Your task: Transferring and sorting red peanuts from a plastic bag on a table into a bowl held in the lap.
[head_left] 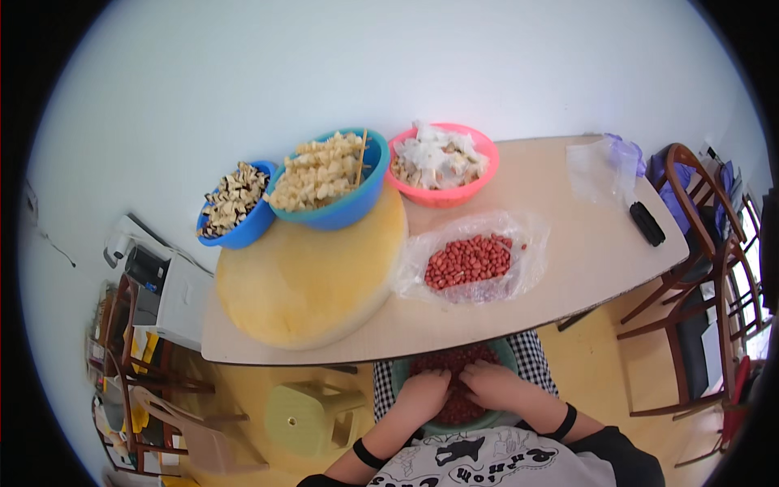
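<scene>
A green basin (400,372) rests on my lap, over black-and-white checked cloth (532,359), and holds many dark red peanuts (453,411). My left hand (426,392) is at the basin's left side with its fingers bent down among the peanuts. From the right, my right hand (492,385) reaches in the same way, close to the left one. The fingertips of both are partly hidden, so whether they hold a peanut cannot be made out. On the table ahead, red-skinned peanuts (468,262) lie on an opened clear plastic bag (529,243).
A thick round chopping board (310,280) covers the table's left part. Behind stand a blue bowl (258,216) of diced eggplant, a larger blue basin (341,213) of pale skewered cubes and a pink basin (441,196). A black case (646,224) lies right; a stool (304,420) stands left.
</scene>
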### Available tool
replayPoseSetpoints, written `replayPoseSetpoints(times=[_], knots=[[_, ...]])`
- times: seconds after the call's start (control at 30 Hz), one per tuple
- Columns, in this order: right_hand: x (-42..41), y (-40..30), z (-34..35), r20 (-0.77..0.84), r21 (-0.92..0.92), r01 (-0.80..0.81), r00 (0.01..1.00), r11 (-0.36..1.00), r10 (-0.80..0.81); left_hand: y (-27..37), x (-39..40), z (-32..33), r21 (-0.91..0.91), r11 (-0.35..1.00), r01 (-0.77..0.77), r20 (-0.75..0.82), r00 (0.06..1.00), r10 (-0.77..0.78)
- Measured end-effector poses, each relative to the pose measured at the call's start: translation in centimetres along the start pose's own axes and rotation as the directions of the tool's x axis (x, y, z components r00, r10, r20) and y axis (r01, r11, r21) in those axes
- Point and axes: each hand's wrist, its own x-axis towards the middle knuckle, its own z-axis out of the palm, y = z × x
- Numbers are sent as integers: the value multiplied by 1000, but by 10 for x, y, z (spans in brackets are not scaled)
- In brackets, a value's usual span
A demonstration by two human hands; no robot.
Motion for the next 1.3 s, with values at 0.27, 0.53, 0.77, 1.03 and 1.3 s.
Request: replayPoseSetpoints(times=[0.27,0.53,0.77,1.03,1.3], knots=[[14,6,13,43,25,-40,998,999,39,-3,-1,-1,0,999,38,82,996,-38],[17,13,19,74,55,-53,996,997,48,-4,6,3,-37,998,-52,2,999,52],[14,12,15,75,54,12,997,998,-16,33,6,-86,-277,927,-254,-255,949,183],[15,8,12,47,20,31,998,999,-32,20,103,-157,-135,934,-331,-445,862,241],[10,8,11,100,79,-1,995,997,-7,5,131,-131,-126,966,-228,-456,878,147]])
